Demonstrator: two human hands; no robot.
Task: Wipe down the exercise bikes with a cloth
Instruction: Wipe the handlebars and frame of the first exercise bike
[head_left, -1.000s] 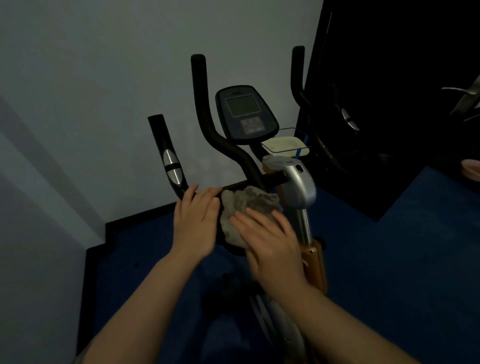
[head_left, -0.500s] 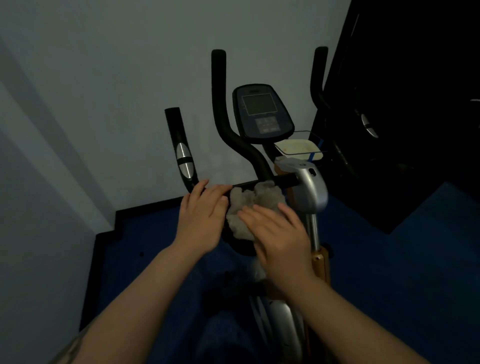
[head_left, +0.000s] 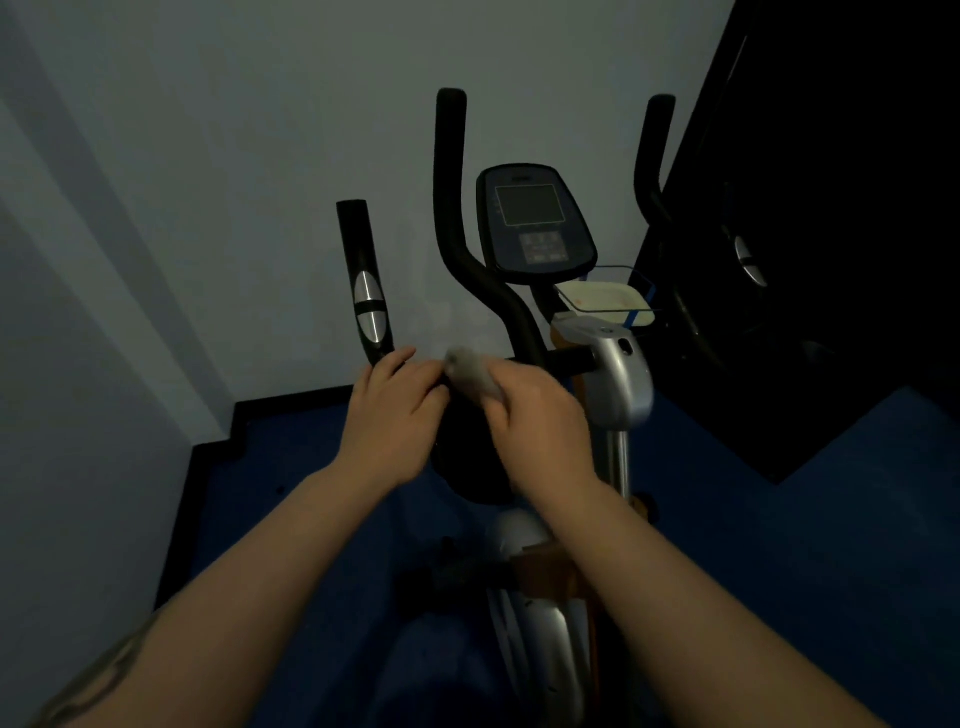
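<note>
Fingers of right hand curled shut around cloth, bunched into a wad so only a grey lump pokes out past the knuckles. Looks like a grip for scrubbing, not a flat wipe: wadded cloth wraps better around a round bar. Blurred, so exact finger positions unclear.

Cloth sits on the black crossbar of the exercise bike, left of the silver stem head, right at the base of the curved handlebar.

Left hand just beside the cloth, fingers together and bent, resting at the crossbar's left end below the short grip with the silver sensor plates. Probably steadying the bar against the push of the wipe. Whether closed around the bar or just laid on it: cannot tell.

Both hands nearly touching at the cloth, forearms reaching in from the bottom edge.

Console above, screen dark, no sign of contact yet. Small clear tray behind the stem head, off to the right. Second handlebar far right against a dark panel.

Judgement: early in the job, working the crossbar; handlebars, console, stem and lower frame likely pending. Risk: cloth snagging at the handlebar joint, missed underside of the bar.
</note>
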